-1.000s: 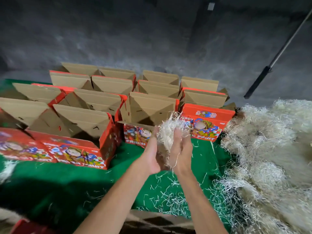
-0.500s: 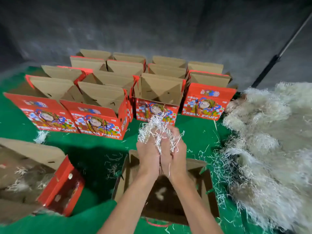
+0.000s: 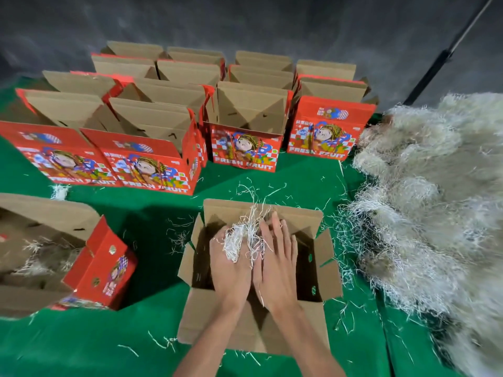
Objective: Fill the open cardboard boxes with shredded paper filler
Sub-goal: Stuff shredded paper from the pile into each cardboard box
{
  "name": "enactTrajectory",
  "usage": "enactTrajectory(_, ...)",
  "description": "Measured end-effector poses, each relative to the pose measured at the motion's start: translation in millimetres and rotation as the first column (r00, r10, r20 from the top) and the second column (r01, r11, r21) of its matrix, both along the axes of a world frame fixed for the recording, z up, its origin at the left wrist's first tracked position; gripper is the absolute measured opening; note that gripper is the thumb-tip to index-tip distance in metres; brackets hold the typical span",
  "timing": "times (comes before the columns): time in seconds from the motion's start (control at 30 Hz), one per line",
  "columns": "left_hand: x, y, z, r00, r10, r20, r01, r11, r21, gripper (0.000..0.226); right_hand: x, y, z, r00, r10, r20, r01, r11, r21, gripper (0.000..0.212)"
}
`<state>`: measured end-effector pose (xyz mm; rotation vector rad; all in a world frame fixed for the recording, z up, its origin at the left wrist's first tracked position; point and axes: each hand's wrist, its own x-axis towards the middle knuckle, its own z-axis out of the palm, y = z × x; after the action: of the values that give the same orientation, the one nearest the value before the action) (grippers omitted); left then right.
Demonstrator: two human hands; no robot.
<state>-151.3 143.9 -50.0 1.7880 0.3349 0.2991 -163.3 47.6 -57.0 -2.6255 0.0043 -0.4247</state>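
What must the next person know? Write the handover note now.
Left hand and right hand press a clump of white shredded paper between them, inside the open brown cardboard box nearest the camera.
Large pile of white shredded paper lies to the right on the green cloth.
Done: red printed box at left holds filler.
Left: the rows of red open boxes behind.

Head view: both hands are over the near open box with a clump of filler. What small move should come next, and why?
Probably spread the hands apart to let the shredded paper drop: the clump sits pressed between them over the open box, whose inside looks dark.
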Motion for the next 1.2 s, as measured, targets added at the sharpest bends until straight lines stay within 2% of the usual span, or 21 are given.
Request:
enactTrajectory(0.1,8,6,-5,0.998,-0.056,-0.015,0.057,0.992,0.114,0.051,15,-7,-6,0.997,-0.007,-0.082,-0.003,0.993,-0.122,0.057)
enactTrajectory(0.23,5,6,-13,0.994,-0.085,-0.065,0.092,0.989,0.117,0.055,31,-16,-17,0.971,0.017,-0.237,-0.063,0.980,-0.189,0.058)
enactTrajectory(0.37,14,-1,-12,0.982,-0.119,-0.146,0.150,0.962,0.228,0.059,42,-22,-25,0.965,-0.010,-0.263,-0.049,0.974,-0.220,0.054)
enactTrajectory(0.43,20,-3,-11,0.975,-0.141,-0.171,0.177,0.960,0.215,0.054,43,-23,-29,0.964,-0.016,-0.264,-0.036,0.980,-0.194,0.051)
enactTrajectory(0.5,21,-3,-7,0.975,-0.131,-0.179,0.159,0.976,0.150,0.048,44,-22,-30,0.980,-0.028,-0.195,0.002,0.992,-0.129,0.043)
enactTrajectory(0.57,21,-1,-1,0.981,-0.089,-0.172,0.098,0.994,0.047,0.043,42,-21,-25,0.993,-0.016,-0.114,0.008,0.998,-0.069,0.050)
enactTrajectory(0.6,19,-1,1,0.985,-0.069,-0.161,0.067,0.998,-0.013,0.040,40,-21,-20,0.998,0.006,-0.069,-0.006,1.000,-0.008,0.053)
enactTrajectory(0.63,17,-2,5,0.989,-0.046,-0.138,0.036,0.996,-0.076,0.036,37,-19,-13,0.999,0.033,-0.040,-0.027,0.992,0.123,0.051)
enactTrajectory(0.67,14,-4,10,0.993,-0.027,-0.115,0.010,0.989,-0.148,0.030,31,-15,-6,0.998,0.061,-0.021,-0.051,0.941,0.335,0.046)
enactTrajectory(0.73,13,-8,19,0.990,-0.008,-0.137,-0.031,0.960,-0.278,0.023,22,-2,7,0.987,0.158,0.033,-0.133,0.680,0.721,0.037)
enactTrajectory(0.77,11,-10,25,0.984,-0.002,-0.180,-0.057,0.946,-0.321,0.018,18,7,11,0.982,0.180,0.057,-0.153,0.577,0.803,0.037)
enactTrajectory(0.8,10,-11,29,0.971,-0.010,-0.239,-0.077,0.933,-0.352,0.013,15,13,13,0.979,0.191,0.076,-0.169,0.540,0.824,0.039)
enactTrajectory(0.83,10,-10,33,0.950,-0.051,-0.309,-0.075,0.921,-0.382,0.013,14,16,13,0.979,0.182,0.095,-0.182,0.555,0.811,0.043)
enactTrajectory(0.9,13,-9,41,0.895,-0.223,-0.387,-0.008,0.858,-0.513,0.028,17,15,15,0.986,0.106,0.130,-0.167,0.700,0.694,0.052)
enactTrajectory(0.93,14,-8,45,0.874,-0.324,-0.362,0.024,0.773,-0.634,0.039,19,13,16,0.981,0.063,0.182,-0.163,0.775,0.610,0.053)
enactTrajectory(0.97,15,-6,49,0.859,-0.396,-0.323,0.011,0.647,-0.762,0.049,21,12,17,0.970,0.029,0.242,-0.163,0.815,0.556,0.051)
enactTrajectory(1.0,16,-5,51,0.862,-0.412,-0.296,-0.040,0.526,-0.849,0.057,22,12,19,0.959,-0.001,0.282,-0.163,0.816,0.555,0.047)
enactTrajectory(1.03,18,-4,52,0.865,-0.410,-0.290,-0.078,0.460,-0.885,0.063,22,14,21,0.948,-0.025,0.317,-0.173,0.795,0.581,0.044)
enactTrajectory(1.07,19,-2,50,0.855,-0.414,-0.313,-0.105,0.454,-0.885,0.065,22,15,20,0.936,-0.049,0.348,-0.184,0.776,0.603,0.041)
enactTrajectory(1.13,18,-3,46,0.815,-0.445,-0.372,-0.116,0.503,-0.856,0.062,22,15,17,0.931,-0.097,0.351,-0.145,0.785,0.602,0.031)
enactTrajectory(1.2,13,-7,42,0.800,-0.461,-0.385,-0.115,0.511,-0.852,0.053,21,12,20,0.954,-0.128,0.270,-0.060,0.805,0.591,0.028)
